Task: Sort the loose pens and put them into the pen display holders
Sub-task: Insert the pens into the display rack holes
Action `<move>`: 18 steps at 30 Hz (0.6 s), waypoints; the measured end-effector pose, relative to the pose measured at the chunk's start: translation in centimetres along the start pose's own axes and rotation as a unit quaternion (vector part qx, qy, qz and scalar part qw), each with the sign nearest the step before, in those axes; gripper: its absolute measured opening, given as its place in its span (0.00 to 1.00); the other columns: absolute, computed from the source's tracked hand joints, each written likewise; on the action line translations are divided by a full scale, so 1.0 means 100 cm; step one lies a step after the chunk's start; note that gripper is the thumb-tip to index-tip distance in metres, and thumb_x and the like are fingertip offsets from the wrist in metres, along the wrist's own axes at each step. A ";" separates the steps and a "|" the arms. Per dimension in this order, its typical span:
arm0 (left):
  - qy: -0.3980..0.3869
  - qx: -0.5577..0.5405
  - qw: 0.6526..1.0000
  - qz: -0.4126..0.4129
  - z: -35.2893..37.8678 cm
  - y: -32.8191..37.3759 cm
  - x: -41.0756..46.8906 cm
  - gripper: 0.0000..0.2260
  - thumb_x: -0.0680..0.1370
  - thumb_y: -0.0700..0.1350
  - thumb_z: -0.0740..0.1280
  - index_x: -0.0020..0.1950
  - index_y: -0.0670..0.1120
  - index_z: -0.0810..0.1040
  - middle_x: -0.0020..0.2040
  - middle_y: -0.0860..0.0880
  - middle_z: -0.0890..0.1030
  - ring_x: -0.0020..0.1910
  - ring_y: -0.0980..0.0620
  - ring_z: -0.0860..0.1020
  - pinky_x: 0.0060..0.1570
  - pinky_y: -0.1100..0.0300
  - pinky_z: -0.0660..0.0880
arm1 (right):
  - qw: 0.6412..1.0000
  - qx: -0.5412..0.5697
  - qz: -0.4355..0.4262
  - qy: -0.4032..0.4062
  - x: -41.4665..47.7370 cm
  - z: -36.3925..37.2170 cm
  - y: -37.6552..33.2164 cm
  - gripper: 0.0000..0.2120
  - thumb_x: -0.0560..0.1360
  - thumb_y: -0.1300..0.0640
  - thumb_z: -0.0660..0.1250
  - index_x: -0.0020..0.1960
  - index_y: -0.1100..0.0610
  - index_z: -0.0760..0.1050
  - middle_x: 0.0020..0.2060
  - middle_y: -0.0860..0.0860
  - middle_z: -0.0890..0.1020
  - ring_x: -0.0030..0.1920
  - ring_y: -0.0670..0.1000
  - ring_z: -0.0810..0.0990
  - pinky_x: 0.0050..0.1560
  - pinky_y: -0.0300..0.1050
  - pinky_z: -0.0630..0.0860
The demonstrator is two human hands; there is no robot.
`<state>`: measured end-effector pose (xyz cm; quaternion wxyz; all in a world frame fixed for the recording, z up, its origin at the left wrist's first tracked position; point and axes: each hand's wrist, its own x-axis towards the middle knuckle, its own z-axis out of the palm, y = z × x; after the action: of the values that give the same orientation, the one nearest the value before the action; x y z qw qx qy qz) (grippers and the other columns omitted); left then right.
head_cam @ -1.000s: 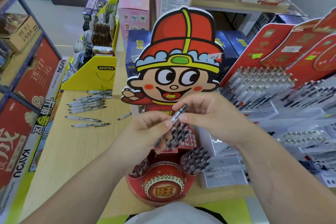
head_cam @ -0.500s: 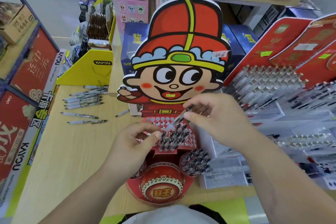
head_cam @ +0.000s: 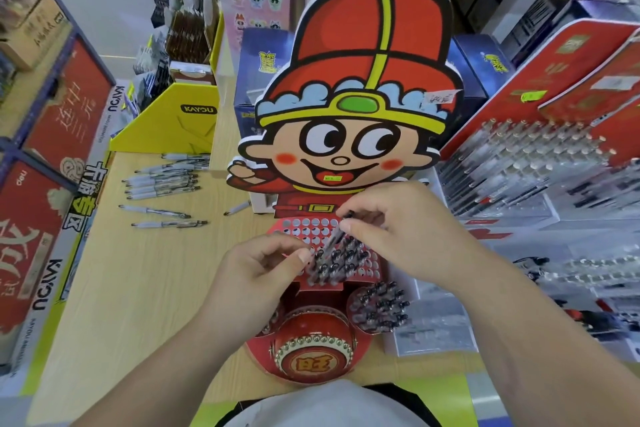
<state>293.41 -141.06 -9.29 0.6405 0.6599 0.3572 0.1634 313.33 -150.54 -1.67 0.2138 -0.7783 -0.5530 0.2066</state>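
Observation:
A red cartoon-figure pen display holder [head_cam: 349, 121] stands on the wooden table [head_cam: 145, 288]. Its perforated tier [head_cam: 311, 227] holds several dark pens, and a round side cup [head_cam: 379, 308] holds more. My right hand [head_cam: 398, 232] pinches a dark pen [head_cam: 332, 241] that slants down into the tier's holes. My left hand [head_cam: 263, 270] sits just left of the tier, thumb and fingers at the pen's lower end. Several loose white pens [head_cam: 162, 180] lie on the table to the left.
A yellow KAYOU display box [head_cam: 173, 121] stands behind the loose pens. Red boxes [head_cam: 41, 218] line the left table edge. Clear acrylic racks of pens [head_cam: 533, 163] with red backing cards fill the right side. Pink and blue boxes stand behind the figure.
Both hands came down from in front of the figure's chest to the perforated tier. The pen went from held between both hands to slanting into the tier's holes.

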 end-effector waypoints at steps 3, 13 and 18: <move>-0.003 0.005 1.000 0.005 -0.001 0.001 0.001 0.06 0.78 0.48 0.72 0.44 0.59 0.85 0.44 0.52 0.86 0.43 0.54 0.82 0.45 0.64 0.78 | 1.000 -0.021 -0.007 0.004 0.001 0.000 -0.001 0.08 0.77 0.50 0.70 0.54 0.48 0.85 0.44 0.42 0.85 0.44 0.41 0.80 0.47 0.43 0.78; -0.012 -0.003 1.000 0.004 -0.003 -0.002 0.003 0.03 0.76 0.53 0.71 0.45 0.59 0.85 0.44 0.53 0.86 0.44 0.53 0.83 0.49 0.58 0.79 | 1.000 -0.021 -0.020 -0.003 0.000 0.001 -0.005 0.07 0.76 0.50 0.72 0.52 0.48 0.86 0.41 0.42 0.85 0.41 0.41 0.80 0.45 0.44 0.80; -0.018 0.004 1.000 0.010 -0.003 -0.005 0.005 0.03 0.77 0.52 0.71 0.45 0.59 0.85 0.44 0.52 0.86 0.44 0.54 0.83 0.47 0.61 0.77 | 0.999 -0.023 -0.021 -0.029 0.001 0.005 -0.004 0.08 0.76 0.50 0.72 0.54 0.47 0.85 0.43 0.41 0.85 0.42 0.38 0.80 0.44 0.36 0.77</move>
<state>293.36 -140.55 -9.86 0.6426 0.6685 0.3397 0.1571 312.75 -150.32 -1.86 0.1838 -0.7651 -0.5797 0.2119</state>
